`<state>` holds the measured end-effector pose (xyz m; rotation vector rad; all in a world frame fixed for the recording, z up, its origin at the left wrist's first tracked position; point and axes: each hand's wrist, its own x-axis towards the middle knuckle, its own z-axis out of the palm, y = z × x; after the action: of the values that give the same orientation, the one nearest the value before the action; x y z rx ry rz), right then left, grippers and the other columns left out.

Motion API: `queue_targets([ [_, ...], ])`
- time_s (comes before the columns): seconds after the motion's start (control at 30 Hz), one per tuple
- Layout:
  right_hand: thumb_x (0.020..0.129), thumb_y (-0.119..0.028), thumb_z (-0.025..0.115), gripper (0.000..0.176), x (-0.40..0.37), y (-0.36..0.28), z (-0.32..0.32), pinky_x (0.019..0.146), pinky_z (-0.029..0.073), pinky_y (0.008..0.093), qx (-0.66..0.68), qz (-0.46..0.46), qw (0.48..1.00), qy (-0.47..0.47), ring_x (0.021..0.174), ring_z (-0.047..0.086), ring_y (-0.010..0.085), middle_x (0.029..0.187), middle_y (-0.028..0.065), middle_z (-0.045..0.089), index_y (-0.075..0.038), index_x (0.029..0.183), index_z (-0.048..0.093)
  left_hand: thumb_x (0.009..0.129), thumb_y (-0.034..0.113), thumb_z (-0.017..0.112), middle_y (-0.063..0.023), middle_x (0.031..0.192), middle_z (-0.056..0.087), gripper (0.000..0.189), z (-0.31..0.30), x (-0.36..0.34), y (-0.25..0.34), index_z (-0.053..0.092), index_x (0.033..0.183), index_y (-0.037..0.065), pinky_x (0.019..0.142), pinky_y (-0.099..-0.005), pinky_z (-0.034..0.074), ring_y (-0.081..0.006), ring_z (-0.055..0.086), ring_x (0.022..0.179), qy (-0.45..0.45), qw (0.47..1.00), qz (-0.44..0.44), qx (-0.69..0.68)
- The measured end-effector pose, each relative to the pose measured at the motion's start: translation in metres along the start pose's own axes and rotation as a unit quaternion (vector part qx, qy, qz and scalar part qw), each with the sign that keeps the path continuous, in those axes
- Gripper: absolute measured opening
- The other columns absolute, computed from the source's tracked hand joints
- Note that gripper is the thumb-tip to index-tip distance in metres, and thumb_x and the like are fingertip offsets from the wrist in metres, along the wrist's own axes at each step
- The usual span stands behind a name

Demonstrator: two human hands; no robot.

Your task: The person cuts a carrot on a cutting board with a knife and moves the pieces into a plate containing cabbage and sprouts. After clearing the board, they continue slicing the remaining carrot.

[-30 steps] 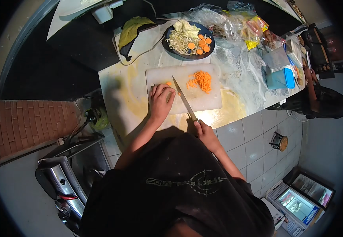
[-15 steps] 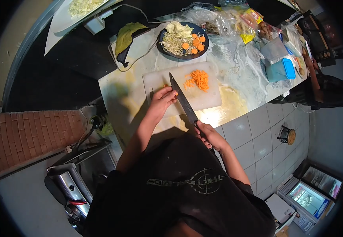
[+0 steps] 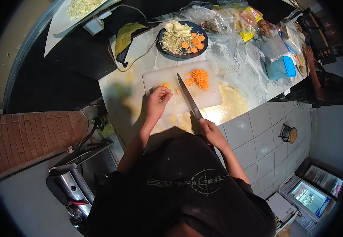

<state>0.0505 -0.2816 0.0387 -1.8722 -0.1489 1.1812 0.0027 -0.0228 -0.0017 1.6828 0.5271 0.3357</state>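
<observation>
My right hand (image 3: pixel 213 132) is closed round the handle of a kitchen knife (image 3: pixel 189 96), whose blade slants up across the white cutting board (image 3: pixel 215 98). To the blade's left, my left hand (image 3: pixel 158 102) is over the board with its fingers curled together; whether anything is between them is hidden. Just beyond those fingers lies an orange carrot piece (image 3: pixel 165 85), and a small carrot stick (image 3: pixel 177 91) rests between hand and blade. A heap of shredded carrot (image 3: pixel 198 79) sits on the board right of the knife.
Behind the board stands a dark plate (image 3: pixel 183 56) with bean sprouts, cabbage and carrot slices. Plastic bags (image 3: pixel 223 23) and a blue-lidded container (image 3: pixel 284 69) are on the table's right side. A cable (image 3: pixel 140 59) runs at the left. Another person's arm (image 3: pixel 315 81) shows at far right.
The knife has shifted right, away from my left hand. My left hand has drawn back slightly to the left, leaving a carrot stick visible on the board.
</observation>
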Motion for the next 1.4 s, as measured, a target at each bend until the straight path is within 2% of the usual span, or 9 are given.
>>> queue_targets([
  [0.03, 0.105, -0.051, 0.039, 0.055, 0.002, 0.003, 0.001, 0.043, 0.04, 0.0302, 0.0, 0.0, 1.0, 0.001, 0.046, 0.046, 0.0148, 0.062, 0.0056, 0.051, 0.0, 0.104, 0.06, 0.09, 0.006, 0.07, -0.0032, 0.088, 0.068, 0.011, 0.0, 0.0, 0.002, 0.062, 0.097, 0.001, 0.074, -0.0247, 0.049, -0.0106, 0.062, 0.081, -0.001, 1.0, 0.001, -0.001],
  [0.1, 0.105, -0.048, 0.039, 0.058, 0.004, 0.006, 0.004, 0.065, 0.049, 0.0387, -0.109, -0.06, 0.991, 0.054, 0.065, 0.06, 0.0265, 0.072, 0.0168, 0.062, 0.006, 0.113, 0.061, 0.09, 0.001, 0.069, -0.0043, 0.091, 0.068, 0.01, 0.0, 0.001, 0.006, 0.062, 0.097, 0.0, 0.079, -0.0235, 0.05, -0.0093, 0.064, 0.084, -0.001, 1.0, -0.022, 0.012],
  [0.2, 0.105, -0.046, 0.04, 0.057, -0.002, 0.002, 0.01, 0.08, 0.047, 0.0421, -0.132, -0.043, 0.989, 0.045, 0.081, 0.063, 0.0328, 0.081, 0.0245, 0.065, 0.007, 0.11, 0.061, 0.09, 0.001, 0.069, -0.004, 0.09, 0.068, 0.01, 0.0, 0.003, 0.004, 0.063, 0.097, 0.0, 0.078, -0.0237, 0.051, -0.0091, 0.063, 0.082, 0.026, 0.999, -0.027, -0.005],
  [0.43, 0.105, -0.047, 0.041, 0.057, -0.002, 0.008, 0.004, 0.075, 0.047, 0.0384, -0.077, -0.034, 0.996, 0.028, 0.076, 0.059, 0.0252, 0.076, 0.0182, 0.062, 0.007, 0.108, 0.062, 0.088, 0.006, 0.071, -0.006, 0.084, 0.068, 0.011, 0.01, 0.003, 0.011, 0.063, 0.095, 0.001, 0.071, -0.0275, 0.05, -0.0138, 0.062, 0.073, 0.059, 0.997, 0.005, 0.052],
  [0.5, 0.105, -0.047, 0.041, 0.058, 0.002, 0.014, -0.001, 0.073, 0.046, 0.0376, -0.068, -0.036, 0.996, 0.046, 0.074, 0.057, 0.0226, 0.074, 0.0158, 0.06, 0.007, 0.106, 0.062, 0.087, 0.006, 0.071, -0.0086, 0.084, 0.069, 0.01, 0.016, 0.007, 0.009, 0.064, 0.094, 0.002, 0.07, -0.0302, 0.052, -0.0191, 0.064, 0.072, 0.049, 0.988, 0.078, 0.128],
  [0.57, 0.105, -0.047, 0.041, 0.058, 0.002, 0.016, -0.002, 0.072, 0.046, 0.0377, -0.068, -0.042, 0.996, 0.048, 0.074, 0.057, 0.022, 0.074, 0.015, 0.06, 0.007, 0.104, 0.061, 0.087, 0.008, 0.071, -0.008, 0.089, 0.068, 0.008, 0.019, 0.009, 0.008, 0.067, 0.093, 0.004, 0.078, -0.0331, 0.05, -0.0223, 0.064, 0.082, 0.032, 0.987, 0.076, 0.139],
  [0.63, 0.105, -0.047, 0.041, 0.057, -0.002, 0.011, -0.001, 0.071, 0.046, 0.0394, -0.086, -0.043, 0.994, 0.047, 0.071, 0.057, 0.0261, 0.073, 0.0188, 0.06, 0.007, 0.101, 0.061, 0.087, 0.01, 0.07, -0.0091, 0.095, 0.065, 0.009, 0.022, 0.01, 0.002, 0.067, 0.094, 0.005, 0.085, -0.0382, 0.047, -0.0281, 0.059, 0.094, 0.046, 0.942, 0.197, 0.267],
  [1.03, 0.105, -0.042, 0.042, 0.052, -0.012, -0.011, 0.015, 0.07, 0.047, 0.0511, -0.161, -0.073, 0.981, 0.082, 0.079, 0.062, 0.0496, 0.078, 0.0317, 0.062, 0.007, 0.102, 0.058, 0.087, 0.019, 0.069, -0.0037, 0.117, 0.062, 0.026, 0.01, -0.015, -0.006, 0.069, 0.111, 0.008, 0.098, -0.0421, 0.039, -0.0269, 0.052, 0.113, 0.035, 0.901, 0.25, 0.352],
  [1.4, 0.105, -0.032, 0.046, 0.04, -0.009, -0.008, 0.023, 0.064, 0.047, 0.0565, -0.242, -0.089, 0.957, 0.132, 0.073, 0.061, 0.0515, 0.072, 0.032, 0.061, 0.006, 0.099, 0.056, 0.088, 0.024, 0.069, -0.0043, 0.127, 0.062, 0.038, 0.012, -0.017, -0.008, 0.065, 0.122, 0.005, 0.103, -0.0415, 0.037, -0.0265, 0.051, 0.122, -0.004, 0.894, 0.259, 0.366],
])
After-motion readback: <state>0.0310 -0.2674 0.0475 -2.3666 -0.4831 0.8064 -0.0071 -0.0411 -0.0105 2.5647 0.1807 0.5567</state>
